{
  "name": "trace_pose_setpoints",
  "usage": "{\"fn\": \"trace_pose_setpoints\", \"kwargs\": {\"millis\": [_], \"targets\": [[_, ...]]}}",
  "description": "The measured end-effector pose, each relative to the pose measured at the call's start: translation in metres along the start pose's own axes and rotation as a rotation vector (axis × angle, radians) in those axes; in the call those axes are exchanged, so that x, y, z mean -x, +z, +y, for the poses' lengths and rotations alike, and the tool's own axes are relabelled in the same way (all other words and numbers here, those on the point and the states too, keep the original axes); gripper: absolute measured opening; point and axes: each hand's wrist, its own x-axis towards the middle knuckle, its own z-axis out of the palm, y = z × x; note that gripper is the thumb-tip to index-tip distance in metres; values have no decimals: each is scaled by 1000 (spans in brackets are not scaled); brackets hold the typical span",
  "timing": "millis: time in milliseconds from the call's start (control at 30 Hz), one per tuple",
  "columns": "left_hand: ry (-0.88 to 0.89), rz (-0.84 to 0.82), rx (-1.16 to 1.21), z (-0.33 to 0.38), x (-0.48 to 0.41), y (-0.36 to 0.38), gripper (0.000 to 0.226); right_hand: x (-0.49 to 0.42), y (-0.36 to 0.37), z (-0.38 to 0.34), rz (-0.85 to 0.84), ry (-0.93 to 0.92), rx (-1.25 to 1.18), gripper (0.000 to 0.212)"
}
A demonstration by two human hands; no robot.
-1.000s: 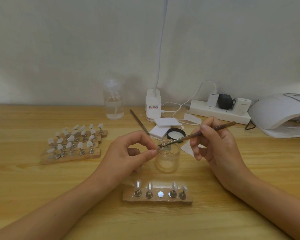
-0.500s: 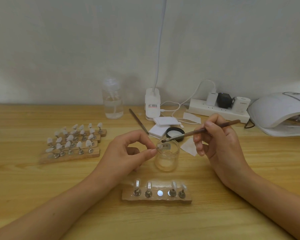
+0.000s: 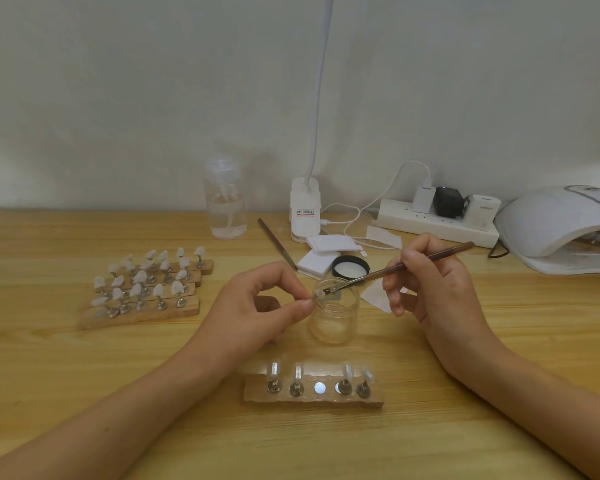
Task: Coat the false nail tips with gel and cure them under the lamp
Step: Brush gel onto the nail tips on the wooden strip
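- Little is changed since the earlier frames: the brush (image 3: 395, 268) is kept with its bristles at the nail tip (image 3: 319, 294), over the mouth of the glass jar (image 3: 333, 317).
- The nail tip's stand is pinched by the left hand (image 3: 257, 306); the brush is gripped pen-fashion by the right hand (image 3: 437, 289).
- This tip is judged mid-coating; four are left on the near wooden strip (image 3: 312, 398), its middle seat bare, and many more on the strips (image 3: 142, 289) at the left.
- Curing in the lamp (image 3: 551, 230) is still to be done for these.
- The tip is seen as small, pale and translucent.

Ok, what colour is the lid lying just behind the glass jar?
The lid has a black rim and a whitish inside; only the head view shows it.
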Motion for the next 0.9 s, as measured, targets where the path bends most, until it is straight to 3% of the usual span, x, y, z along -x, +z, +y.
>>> {"fn": "trace_pose_setpoints", "kwargs": {"millis": [167, 267, 433, 633, 767, 900], "targets": [[-15, -2, -4, 2, 1, 0, 15, 1, 3, -3, -78, -33, -44, 27], [-18, 1, -3, 3, 1, 0, 15, 0, 2, -1, -31, -8, 6, 36], [-18, 3, 10, 4, 1, 1, 16, 1, 2, -3, -58, -35, -60, 26], [-15, -5, 6, 3, 1, 1, 17, 0, 0, -1, -16, -12, -1, 36], [-8, -6, -6, 3, 1, 0, 16, 1, 2, -4, -68, -47, -64, 26], [-6, -5, -8, 3, 1, 0, 17, 1, 2, -2, -36, -29, 26, 38]]}}
